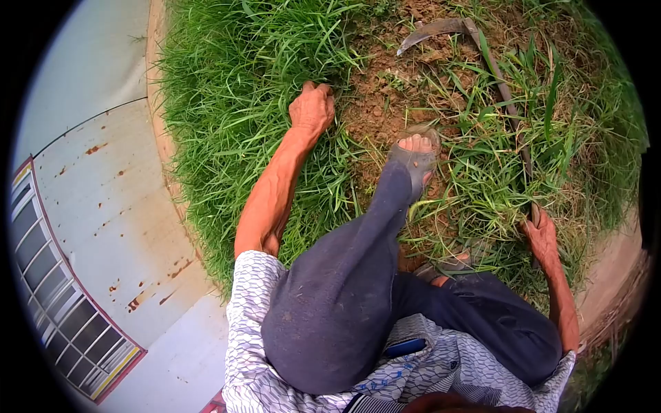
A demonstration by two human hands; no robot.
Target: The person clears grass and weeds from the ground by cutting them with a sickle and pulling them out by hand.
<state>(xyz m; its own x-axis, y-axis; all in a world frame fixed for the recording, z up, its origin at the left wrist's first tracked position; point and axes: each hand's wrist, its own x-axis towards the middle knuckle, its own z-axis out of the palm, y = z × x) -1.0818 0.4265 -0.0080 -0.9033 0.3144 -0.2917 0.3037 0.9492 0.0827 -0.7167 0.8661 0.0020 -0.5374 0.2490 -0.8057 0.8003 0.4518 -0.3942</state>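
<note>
My left hand (pixel 313 109) reaches into the tall green grass (pixel 241 117), at its border with the bare soil. Its fingers are curled closed around grass, their tips partly hidden by blades. My right hand (pixel 542 237) is wrapped round the lower end of a long-handled sickle (pixel 508 96). The sickle's handle slants up and away across loose grass, and its curved blade points left over the brown soil (pixel 375 89) at the top of the view.
A sandalled foot (pixel 416 155) stands on the soil between my hands, below a bent knee in dark trousers (pixel 330 296). Cut or flattened grass (pixel 475 165) lies to the right. On the left a pale wall (pixel 110 186) with a barred window (pixel 62 296) borders the grass.
</note>
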